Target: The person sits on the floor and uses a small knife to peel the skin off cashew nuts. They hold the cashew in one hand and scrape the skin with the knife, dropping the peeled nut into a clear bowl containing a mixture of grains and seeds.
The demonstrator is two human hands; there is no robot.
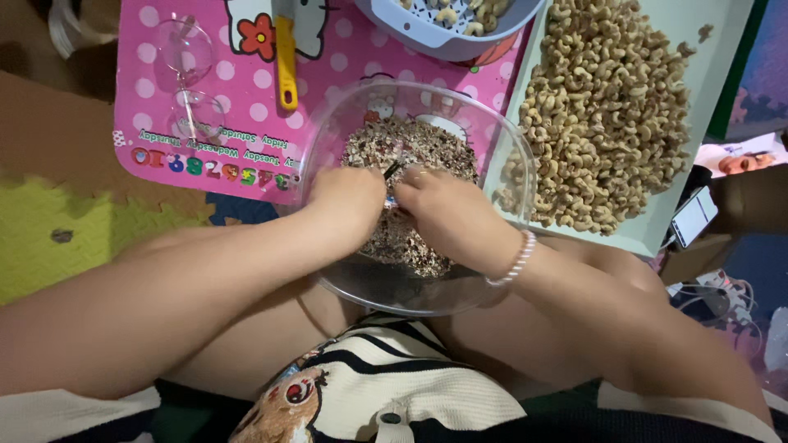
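Clear plastic forms one round bowl of brownish husks, set on the lap. Two hands are seen inside: left hand and right hand are pressed together, pinching one small dark tool, angled up-right.

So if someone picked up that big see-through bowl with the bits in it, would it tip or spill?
The big clear round bowl looks like thin plastic, so it is probably light and might flex. The brown and white flakes fill only its bottom, so spilling seems unlikely unless it is tilted. Its smooth wall could be slippery, so both hands would be safer.
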